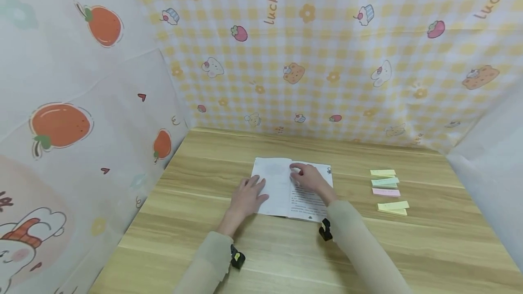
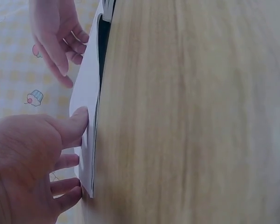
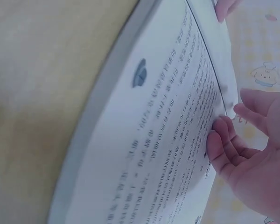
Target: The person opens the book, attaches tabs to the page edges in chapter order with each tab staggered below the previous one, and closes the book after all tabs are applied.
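Observation:
An open book point(image 1: 278, 196) lies on the wooden table, its left page mostly blank and its right page point(image 3: 144, 140) printed with lines of text. My left hand point(image 1: 244, 198) rests on the outer part of the left page with fingers spread; in the left wrist view its thumb point(image 2: 79, 119) lies on the paper. Over the upper part of the book, my right hand point(image 1: 309, 178) reaches in to the centre fold. Its index finger is extended, and the other fingers bend loosely against the right page in the right wrist view. No page is visibly pinched.
To the right of the book are several sticky-note pads: yellow point(image 1: 382, 173), green point(image 1: 385, 182), pink point(image 1: 386, 192) and another yellow point(image 1: 393, 208). A checked cloth point(image 1: 310, 58) hangs behind the table point(image 1: 196, 185). White printed cloth point(image 1: 102, 103) hangs at the left.

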`<move>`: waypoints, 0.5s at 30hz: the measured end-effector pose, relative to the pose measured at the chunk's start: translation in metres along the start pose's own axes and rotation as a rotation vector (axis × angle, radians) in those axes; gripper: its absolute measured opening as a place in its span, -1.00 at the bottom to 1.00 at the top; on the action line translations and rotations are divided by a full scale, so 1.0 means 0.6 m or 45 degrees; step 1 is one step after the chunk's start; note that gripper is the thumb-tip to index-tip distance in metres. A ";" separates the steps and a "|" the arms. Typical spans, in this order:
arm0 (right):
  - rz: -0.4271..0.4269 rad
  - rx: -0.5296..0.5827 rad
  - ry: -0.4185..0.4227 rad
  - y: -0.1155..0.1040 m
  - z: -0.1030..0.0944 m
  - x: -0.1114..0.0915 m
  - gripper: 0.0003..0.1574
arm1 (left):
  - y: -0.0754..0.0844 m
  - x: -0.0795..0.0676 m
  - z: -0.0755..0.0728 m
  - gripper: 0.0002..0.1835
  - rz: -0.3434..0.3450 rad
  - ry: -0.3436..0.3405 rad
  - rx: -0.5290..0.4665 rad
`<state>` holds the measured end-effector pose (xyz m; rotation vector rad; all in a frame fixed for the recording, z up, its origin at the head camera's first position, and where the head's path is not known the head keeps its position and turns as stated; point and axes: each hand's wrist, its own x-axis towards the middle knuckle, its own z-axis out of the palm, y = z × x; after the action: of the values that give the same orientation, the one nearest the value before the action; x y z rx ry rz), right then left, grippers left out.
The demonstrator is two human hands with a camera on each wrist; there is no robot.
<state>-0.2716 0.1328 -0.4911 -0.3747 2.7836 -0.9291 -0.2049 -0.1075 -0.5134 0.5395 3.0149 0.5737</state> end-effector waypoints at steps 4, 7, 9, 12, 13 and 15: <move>0.000 -0.002 0.005 0.001 -0.001 0.011 -0.46 | 0.000 0.001 0.000 -0.43 0.009 0.004 0.014; 0.023 0.020 0.016 0.000 -0.002 0.013 -0.45 | 0.000 0.002 0.000 -0.42 0.012 -0.003 0.011; 0.052 0.043 0.015 0.000 -0.001 0.015 -0.44 | 0.000 0.002 0.001 -0.42 0.009 -0.007 0.013; 0.079 0.062 0.016 0.001 0.001 0.017 -0.44 | -0.001 0.002 0.001 -0.41 -0.003 -0.010 0.016; 0.087 0.067 0.020 0.002 0.001 0.017 -0.44 | -0.002 0.002 0.002 -0.41 -0.002 -0.008 0.015; 0.091 0.069 0.027 0.002 0.002 0.018 -0.42 | -0.002 0.002 0.002 -0.41 0.006 -0.003 0.012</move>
<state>-0.2820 0.1301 -0.4939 -0.2564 2.7643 -0.9953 -0.2065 -0.1076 -0.5148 0.5472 3.0167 0.5593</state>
